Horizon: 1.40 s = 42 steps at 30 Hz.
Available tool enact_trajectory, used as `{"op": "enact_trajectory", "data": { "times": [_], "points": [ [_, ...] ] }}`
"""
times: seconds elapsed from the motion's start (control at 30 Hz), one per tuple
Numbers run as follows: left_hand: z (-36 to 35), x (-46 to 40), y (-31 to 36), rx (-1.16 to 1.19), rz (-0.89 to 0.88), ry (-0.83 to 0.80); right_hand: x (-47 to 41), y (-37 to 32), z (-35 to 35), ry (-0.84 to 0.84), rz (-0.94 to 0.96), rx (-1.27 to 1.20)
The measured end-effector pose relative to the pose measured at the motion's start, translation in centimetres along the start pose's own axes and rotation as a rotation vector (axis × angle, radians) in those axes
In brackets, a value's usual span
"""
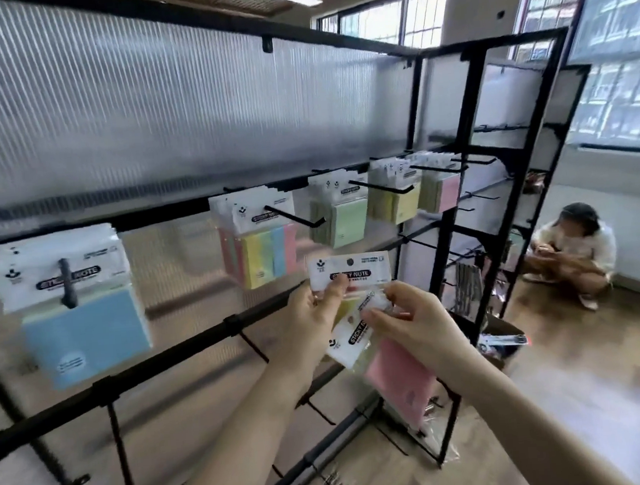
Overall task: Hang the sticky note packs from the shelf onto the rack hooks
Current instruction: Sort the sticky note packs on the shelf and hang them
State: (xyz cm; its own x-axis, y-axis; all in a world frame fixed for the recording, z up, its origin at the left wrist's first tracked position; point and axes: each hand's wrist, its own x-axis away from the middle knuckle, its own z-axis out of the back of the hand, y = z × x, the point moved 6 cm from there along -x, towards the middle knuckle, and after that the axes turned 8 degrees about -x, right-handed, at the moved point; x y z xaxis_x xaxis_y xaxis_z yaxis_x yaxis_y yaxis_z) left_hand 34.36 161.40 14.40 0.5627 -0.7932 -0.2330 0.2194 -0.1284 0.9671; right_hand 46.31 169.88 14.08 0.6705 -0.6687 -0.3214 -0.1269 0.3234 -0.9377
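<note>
My left hand [311, 317] holds a sticky note pack [349, 272] upright by its white header card, thumb on the front. My right hand [407, 321] pinches the header of a second, pink sticky note pack [400, 383] that hangs tilted below it. Both packs are in front of the black rack [189, 348], below the hook [295, 217] that carries the multicolour packs [264, 256]. Further packs hang on hooks: blue packs [84, 329] at the left, green packs [341, 217], yellow packs [399, 201] and pink packs [442, 190] to the right.
Bare hooks stick out of the lower rails [254, 347]. A second black rack [516, 173] stands at right angles on the right. A person [572, 253] crouches on the wooden floor beyond it. A cardboard box [504, 340] with goods lies near the rack's foot.
</note>
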Motion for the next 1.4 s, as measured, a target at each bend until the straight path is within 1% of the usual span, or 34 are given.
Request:
{"op": "enact_trajectory", "data": {
  "times": [0.07, 0.2, 0.27, 0.33, 0.43, 0.53, 0.73, 0.87, 0.97, 1.23, 1.33, 1.4],
  "points": [
    [-1.6, -1.6, -0.3, -0.020, 0.007, -0.037, -1.0, 0.1, 1.7, 0.040, 0.026, 0.029],
    [-5.1, -4.5, -1.2, -0.065, 0.081, -0.124, -3.0, 0.4, 5.5, 0.149, 0.057, 0.016],
    [-6.9, -6.1, -1.3, -0.065, 0.062, -0.156, -4.2, 1.1, 7.5, 0.168, 0.080, 0.014],
    [-8.7, -7.8, -1.3, -0.056, 0.057, -0.150, -5.7, 2.0, 9.4, 0.155, 0.092, -0.010],
    [-11.3, -10.5, -1.4, -0.048, 0.041, -0.089, -8.1, 3.5, 12.4, 0.121, 0.075, -0.065],
    [-14.0, -13.3, -0.9, -0.090, -0.025, -0.022, -11.0, 4.6, 15.8, 0.071, 0.070, -0.087],
    [-19.5, -18.0, 2.0, -0.040, -0.213, 0.102, -16.4, 4.2, 22.2, 0.083, 0.217, -0.118],
    [-21.5, -20.3, 3.4, -0.049, -0.287, 0.204, -19.3, 3.9, 24.6, 0.051, 0.279, -0.167],
    [-22.3, -21.8, 3.4, -0.053, -0.272, 0.306, -21.1, 4.1, 25.8, 0.009, 0.286, -0.211],
    [-22.9, -23.0, 3.1, -0.102, -0.254, 0.443, -24.2, 4.9, 25.9, -0.085, 0.301, -0.228],
    [-22.5, -23.0, 2.9, -0.160, -0.240, 0.509, -25.1, 5.7, 25.3, -0.124, 0.296, -0.203],
    [-22.1, -23.1, 2.9, -0.235, -0.274, 0.544, -25.7, 6.3, 24.8, -0.122, 0.293, -0.170]
  ]
}}
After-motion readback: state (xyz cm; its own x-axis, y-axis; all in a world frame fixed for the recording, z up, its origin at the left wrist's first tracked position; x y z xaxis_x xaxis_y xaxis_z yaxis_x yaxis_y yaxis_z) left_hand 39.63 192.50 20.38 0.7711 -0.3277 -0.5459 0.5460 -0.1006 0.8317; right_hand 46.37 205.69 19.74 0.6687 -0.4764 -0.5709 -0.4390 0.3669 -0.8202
